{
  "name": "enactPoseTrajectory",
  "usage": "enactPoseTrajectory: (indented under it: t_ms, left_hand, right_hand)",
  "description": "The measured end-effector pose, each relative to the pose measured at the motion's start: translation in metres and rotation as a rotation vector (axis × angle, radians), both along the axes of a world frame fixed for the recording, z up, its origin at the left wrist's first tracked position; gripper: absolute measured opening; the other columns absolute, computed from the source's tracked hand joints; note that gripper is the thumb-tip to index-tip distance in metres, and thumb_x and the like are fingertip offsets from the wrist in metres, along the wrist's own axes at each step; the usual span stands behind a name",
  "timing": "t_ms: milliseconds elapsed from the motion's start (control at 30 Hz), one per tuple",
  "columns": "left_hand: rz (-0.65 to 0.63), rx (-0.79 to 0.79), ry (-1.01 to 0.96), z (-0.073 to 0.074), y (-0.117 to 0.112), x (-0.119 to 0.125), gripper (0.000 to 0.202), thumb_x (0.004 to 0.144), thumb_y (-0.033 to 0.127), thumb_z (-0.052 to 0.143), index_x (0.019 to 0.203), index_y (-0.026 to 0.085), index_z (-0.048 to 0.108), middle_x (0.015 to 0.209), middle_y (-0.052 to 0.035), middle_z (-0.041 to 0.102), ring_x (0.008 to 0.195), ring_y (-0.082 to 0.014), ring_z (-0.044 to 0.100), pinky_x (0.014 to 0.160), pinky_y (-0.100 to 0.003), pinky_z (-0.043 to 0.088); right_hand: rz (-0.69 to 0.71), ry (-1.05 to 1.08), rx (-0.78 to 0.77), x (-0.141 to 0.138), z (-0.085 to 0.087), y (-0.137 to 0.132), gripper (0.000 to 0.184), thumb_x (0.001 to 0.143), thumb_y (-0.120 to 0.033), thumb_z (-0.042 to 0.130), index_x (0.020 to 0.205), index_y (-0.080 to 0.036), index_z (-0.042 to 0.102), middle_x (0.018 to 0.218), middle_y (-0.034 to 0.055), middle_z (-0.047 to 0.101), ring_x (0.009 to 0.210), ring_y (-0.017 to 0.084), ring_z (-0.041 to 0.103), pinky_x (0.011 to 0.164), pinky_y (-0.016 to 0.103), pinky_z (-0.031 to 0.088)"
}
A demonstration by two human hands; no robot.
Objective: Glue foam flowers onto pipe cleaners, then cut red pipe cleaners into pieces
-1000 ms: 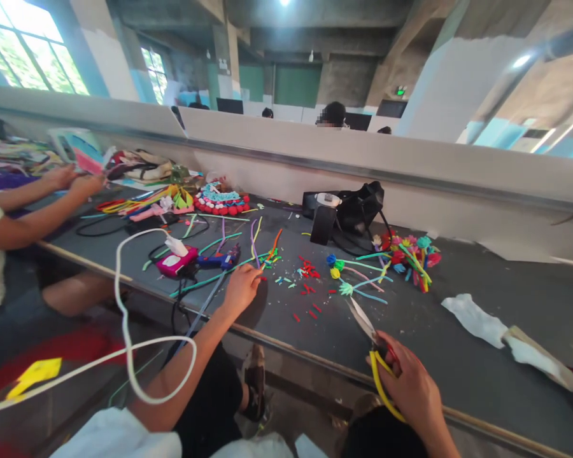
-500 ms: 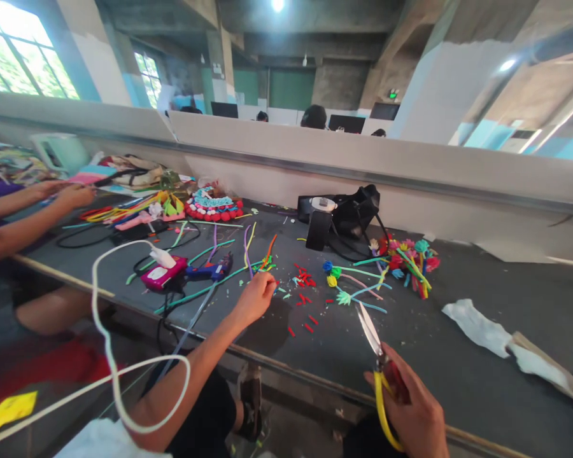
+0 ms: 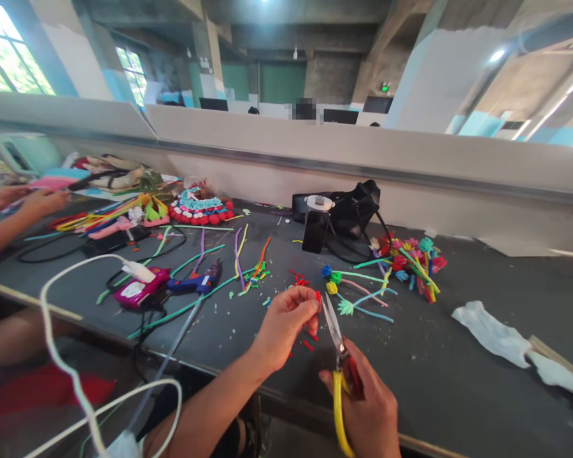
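Between the thumb and fingers of my left hand (image 3: 289, 324) is a short red pipe cleaner piece (image 3: 318, 298). My right hand (image 3: 367, 404) is wrapped round the yellow-handled scissors (image 3: 335, 331), whose blades point away from me, tips just right of the red piece. Cut red pieces (image 3: 298, 277) lie beyond my left hand, and a few more are partly hidden under it. Past the blades are small pipe cleaner flowers on stems, among them a mint-green flower (image 3: 346, 307) and a yellow flower (image 3: 332, 288).
A blue glue gun (image 3: 203, 281) and a magenta box with a plugged-in white cable (image 3: 146, 286) stand left. Behind are a black bag (image 3: 358, 207) and a flower bunch (image 3: 417, 261). Crumpled white material (image 3: 489, 332) lies right. Another person's hands (image 3: 45, 203) work at far left.
My left hand has moved right and now pinches a red piece up by the blades. My right hand has brought the scissors left, towards it. The view has shifted slightly.
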State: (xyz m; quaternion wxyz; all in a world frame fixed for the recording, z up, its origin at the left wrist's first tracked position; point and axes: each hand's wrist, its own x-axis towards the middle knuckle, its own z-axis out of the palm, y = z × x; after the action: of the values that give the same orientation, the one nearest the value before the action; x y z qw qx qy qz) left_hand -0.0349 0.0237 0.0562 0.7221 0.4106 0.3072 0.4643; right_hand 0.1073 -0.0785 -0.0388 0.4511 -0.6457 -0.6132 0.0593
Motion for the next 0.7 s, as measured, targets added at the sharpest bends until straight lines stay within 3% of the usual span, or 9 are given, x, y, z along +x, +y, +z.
enactPoseTrajectory:
  t_ms: [133, 500, 700]
  left_hand:
    - [0.006, 0.012, 0.074, -0.005, 0.002, 0.001, 0.019, 0.072, 0.031, 0.072, 0.076, 0.016, 0.06, 0.064, 0.001, 0.059, 0.049, -0.0072, 0.051, 0.051, -0.022, 0.04]
    - [0.034, 0.015, 0.115, -0.003, -0.001, 0.005, 0.016, 0.074, 0.025, 0.069, 0.076, 0.014, 0.058, 0.059, 0.0038, 0.058, 0.046, -0.0058, 0.05, 0.05, -0.019, 0.039]
    - [0.029, 0.038, 0.141, -0.007, -0.001, 0.003, 0.015, 0.075, 0.025, 0.068, 0.077, 0.014, 0.059, 0.057, 0.0028, 0.058, 0.046, -0.0065, 0.05, 0.05, -0.02, 0.04]
  right_hand:
    - [-0.005, -0.056, 0.033, 0.004, -0.005, 0.001, 0.049, 0.084, -0.047, 0.067, 0.124, -0.02, 0.059, 0.105, 0.0112, 0.074, 0.084, 0.023, 0.073, 0.069, 0.027, 0.057]
    - [0.021, -0.247, 0.173, 0.012, -0.006, 0.002, 0.05, 0.086, -0.044, 0.067, 0.127, -0.017, 0.057, 0.09, 0.0077, 0.074, 0.064, 0.015, 0.072, 0.058, 0.019, 0.055]
    - [0.033, -0.237, 0.19, 0.014, -0.011, 0.001, 0.051, 0.085, -0.04, 0.07, 0.128, -0.016, 0.058, 0.098, 0.0089, 0.074, 0.07, 0.017, 0.073, 0.061, 0.02, 0.056]
